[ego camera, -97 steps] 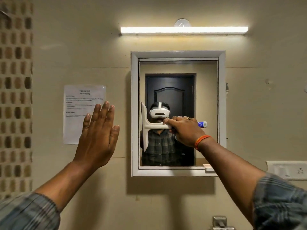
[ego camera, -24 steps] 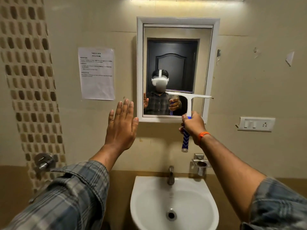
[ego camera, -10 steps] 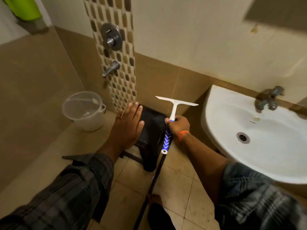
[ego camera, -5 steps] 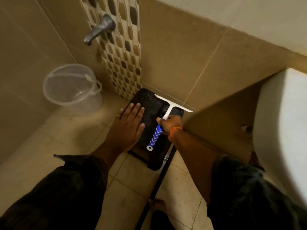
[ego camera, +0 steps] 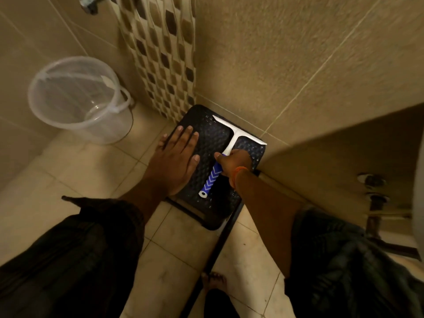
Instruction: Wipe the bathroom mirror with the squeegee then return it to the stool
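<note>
A black plastic stool (ego camera: pixel 229 210) stands on the tiled floor against the wall. The squeegee (ego camera: pixel 231 142), with a white blade and a blue-and-white handle, lies across the stool's top, blade toward the wall. My right hand (ego camera: pixel 234 162) is closed around the upper handle, an orange band on its wrist. Spread flat with fingers apart, my left hand (ego camera: pixel 175 160) rests over the stool's left side and holds nothing. The mirror is out of view.
A clear plastic bucket (ego camera: pixel 80 99) stands on the floor to the left of the stool. A tap (ego camera: pixel 90 4) juts from the mosaic tile strip above. The white sink's edge (ego camera: pixel 418 180) and its pipes are at the right. A bare foot (ego camera: pixel 214 280) shows below.
I have turned from the mirror down to the floor. The squeegee came down from the glass onto the stool's top, still in my right hand. My left hand settled onto the stool.
</note>
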